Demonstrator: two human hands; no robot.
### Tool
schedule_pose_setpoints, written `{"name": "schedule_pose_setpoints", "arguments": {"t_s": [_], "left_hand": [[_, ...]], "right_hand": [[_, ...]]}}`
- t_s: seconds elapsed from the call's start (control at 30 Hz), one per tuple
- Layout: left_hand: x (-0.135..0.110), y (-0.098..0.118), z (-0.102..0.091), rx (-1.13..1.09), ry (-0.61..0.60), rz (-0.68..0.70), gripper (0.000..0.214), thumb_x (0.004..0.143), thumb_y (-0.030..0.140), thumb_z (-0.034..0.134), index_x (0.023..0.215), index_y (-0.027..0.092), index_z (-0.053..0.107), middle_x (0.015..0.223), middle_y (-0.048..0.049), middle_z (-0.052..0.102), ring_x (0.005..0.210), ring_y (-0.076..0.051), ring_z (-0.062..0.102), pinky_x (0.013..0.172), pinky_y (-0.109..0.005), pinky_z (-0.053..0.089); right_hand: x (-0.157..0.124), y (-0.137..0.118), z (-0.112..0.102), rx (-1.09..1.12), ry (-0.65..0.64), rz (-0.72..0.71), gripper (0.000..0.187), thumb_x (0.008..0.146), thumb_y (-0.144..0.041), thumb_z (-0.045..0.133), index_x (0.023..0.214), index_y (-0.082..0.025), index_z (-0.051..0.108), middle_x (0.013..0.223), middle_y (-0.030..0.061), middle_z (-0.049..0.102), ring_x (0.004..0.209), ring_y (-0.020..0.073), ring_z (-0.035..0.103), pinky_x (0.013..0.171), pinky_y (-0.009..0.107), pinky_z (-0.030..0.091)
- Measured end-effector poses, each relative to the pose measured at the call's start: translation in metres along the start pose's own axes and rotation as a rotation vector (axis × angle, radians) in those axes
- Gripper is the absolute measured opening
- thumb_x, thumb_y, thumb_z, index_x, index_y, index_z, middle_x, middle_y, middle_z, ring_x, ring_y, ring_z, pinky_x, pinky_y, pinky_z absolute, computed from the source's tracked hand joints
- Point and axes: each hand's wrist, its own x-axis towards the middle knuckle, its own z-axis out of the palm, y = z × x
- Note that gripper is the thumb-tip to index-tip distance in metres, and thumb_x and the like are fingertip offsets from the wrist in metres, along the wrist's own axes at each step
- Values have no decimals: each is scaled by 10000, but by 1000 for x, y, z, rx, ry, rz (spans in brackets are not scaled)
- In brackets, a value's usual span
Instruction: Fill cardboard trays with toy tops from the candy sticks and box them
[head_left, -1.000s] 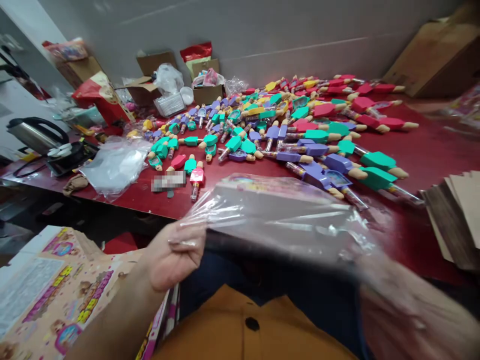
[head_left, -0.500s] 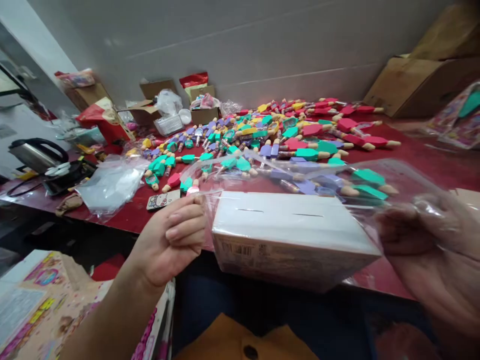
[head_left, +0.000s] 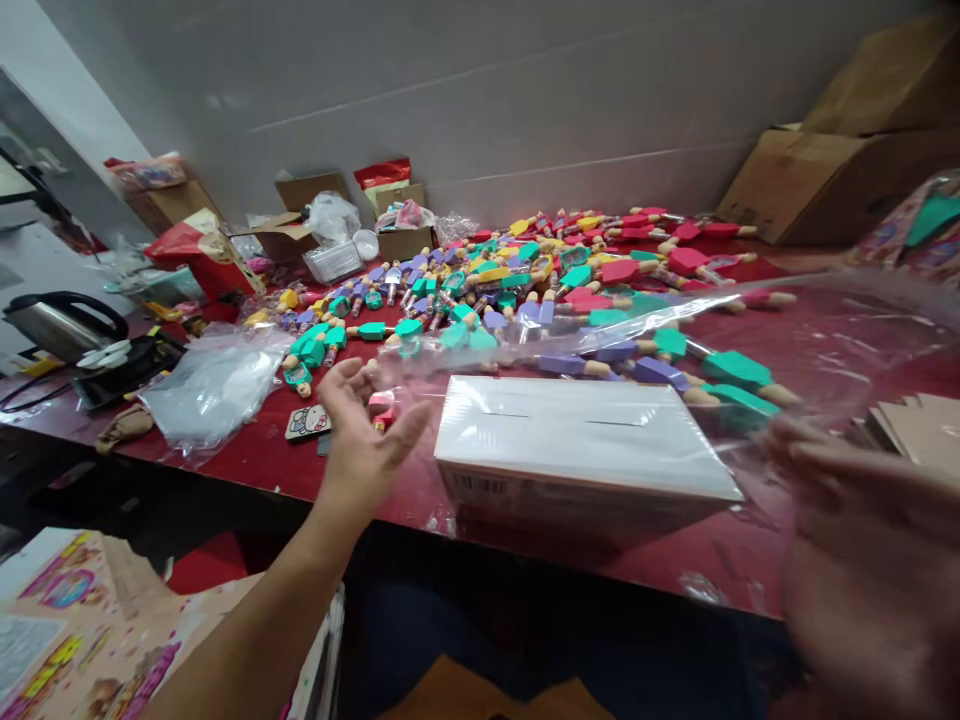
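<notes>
A white box (head_left: pixel 562 420) is sitting inside a clear plastic bag (head_left: pixel 585 338) near the front edge of the red surface (head_left: pixel 251 465). The left hand (head_left: pixel 365 430) is standing open beside the bag; the right hand (head_left: pixel 862 530) is blurring, so its grip cannot be told.

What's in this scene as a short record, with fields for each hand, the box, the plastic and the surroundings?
Left hand: left hand, thumb and fingers apart, by the plastic's left end; contact unclear
Right hand: right hand, blurred, by the plastic's right side; grip unclear
Box: white-topped box, two slots on top, near the table's front edge
Plastic: clear bag, apparently around the box
Behind: colourful toys
Far left: kettle
</notes>
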Motion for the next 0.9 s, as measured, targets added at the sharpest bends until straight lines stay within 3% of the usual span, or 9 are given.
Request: {"name": "schedule_pose_setpoints", "arguments": {"t_s": [0.07, 0.17, 0.23, 0.33, 0.43, 0.53, 0.63, 0.77, 0.9], "left_hand": [[12, -5, 6, 100, -69, 60, 581, 640, 362, 789, 1118, 208, 498, 1161, -55, 554, 1044, -158, 557, 861, -234, 467], [35, -1, 16, -23, -133, 94, 257, 819, 402, 611, 913, 163, 623, 918, -57, 664, 870, -166, 633, 821, -288, 500], [47, 6, 20, -179, -116, 104, 284, 830, 437, 588, 813, 155, 623, 751, -40, 669, 724, -156, 650, 739, -295, 528], [55, 16, 21, -280, -84, 113, 335, 800, 485, 618, 810, 150, 610, 691, -34, 670, 661, -158, 660, 677, -290, 543], [50, 19, 18, -274, -85, 139, 372, 822, 507, 588, 931, 152, 610, 839, -65, 703, 812, -173, 678, 760, -290, 541], [40, 17, 13, -208, -160, 140, 411, 823, 470, 604, 1086, 155, 584, 1089, -99, 669, 1025, -195, 630, 871, -290, 506], [33, 15, 8, -128, -221, 144, 315, 815, 377, 622, 1027, 144, 633, 1090, -84, 672, 1037, -203, 615, 891, -284, 485], [33, 16, 7, -58, -210, 211, 253, 843, 320, 562, 978, 142, 679, 948, -45, 701, 882, -176, 627, 783, -256, 490], [33, 16, 9, -82, -208, 248, 257, 847, 282, 552, 1035, 155, 672, 976, -33, 700, 868, -159, 628, 758, -233, 485]], "right_hand": [[0, 0, 2, -146, -264, -260, 377, 845, -480, 540, 1207, -378, 556, 1187, 5, 616, 1151, 215, 542, 1046, 407, 397], [18, 2, 7, -531, -543, -569, 352, 894, -384, 497, 1206, -232, 557, 1101, 90, 657, 999, 254, 625, 921, 434, 464], [35, -1, 15, -748, -513, -682, 373, 958, -358, 348, 1205, -143, 525, 1086, 147, 651, 989, 267, 625, 866, 443, 474], [56, -17, 37, -720, -482, -769, 260, 958, -257, 380, 1097, -126, 556, 1065, 127, 657, 1012, 231, 611, 881, 387, 468], [74, -38, 73, -587, -547, -896, 213, 920, -110, 427, 1071, -125, 577, 1098, 89, 650, 1013, 191, 599, 880, 337, 469], [94, -51, 111, -542, -504, -985, 237, 896, -82, 463, 1095, -91, 592, 1090, 107, 644, 965, 214, 604, 795, 340, 498], [111, -54, 138, -546, -436, -1072, 230, 896, -85, 465, 1076, -68, 608, 1012, 124, 650, 880, 206, 607, 709, 313, 505], [118, -59, 156, -624, -403, -1148, 272, 926, -98, 370, 1029, -49, 618, 935, 137, 640, 775, 193, 585, 642, 305, 490], [118, -69, 160, -633, -421, -1162, 293, 913, -73, 338, 894, -52, 630, 852, 137, 616, 711, 189, 560, 616, 302, 467]]}}
